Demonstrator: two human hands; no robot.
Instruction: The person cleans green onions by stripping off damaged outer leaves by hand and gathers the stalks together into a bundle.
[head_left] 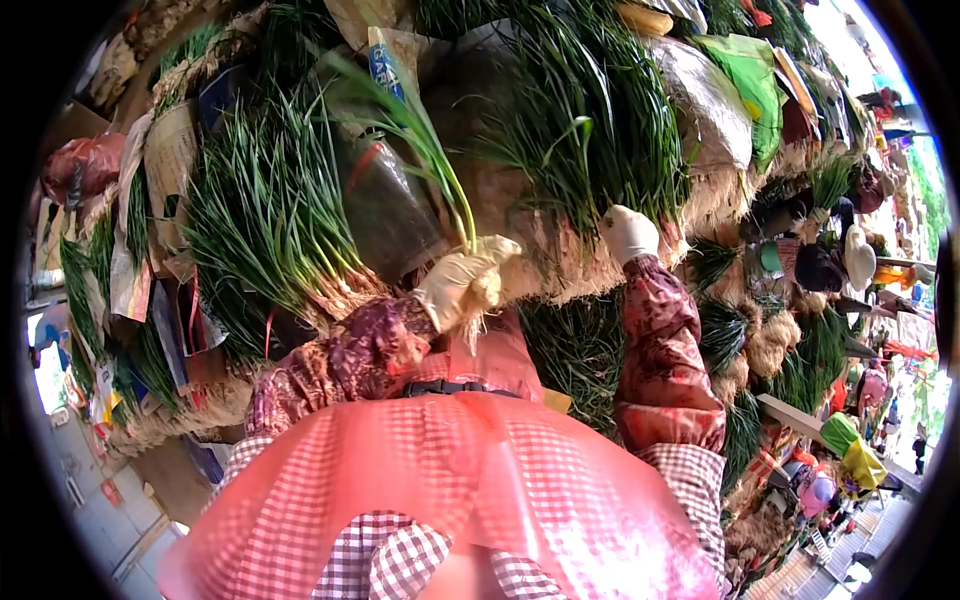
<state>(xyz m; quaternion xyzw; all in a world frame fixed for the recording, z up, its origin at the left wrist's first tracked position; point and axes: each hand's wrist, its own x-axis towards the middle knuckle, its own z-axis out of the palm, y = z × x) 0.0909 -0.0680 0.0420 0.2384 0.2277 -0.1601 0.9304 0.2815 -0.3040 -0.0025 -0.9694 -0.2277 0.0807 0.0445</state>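
Note:
My left hand (462, 285), in a pale glove, is closed around the lower stems of a few long-leaved green seedlings (445, 165). Their leaves lean up and left, and pale roots hang below the fingers. My right hand (630, 233), also gloved, is closed at the stem bases of a thick bundle of the same seedlings (590, 120). What its fingers grip, if anything, is hidden. Another loose bundle of seedlings (275, 200) lies left of my left hand, roots toward me.
Dark plastic sheeting (385, 205) lies between the two bundles. More rooted seedlings, sacks and a green bag (745, 90) line the row to the right. Other people sit farther off at the right edge. My red apron (450, 480) fills the bottom.

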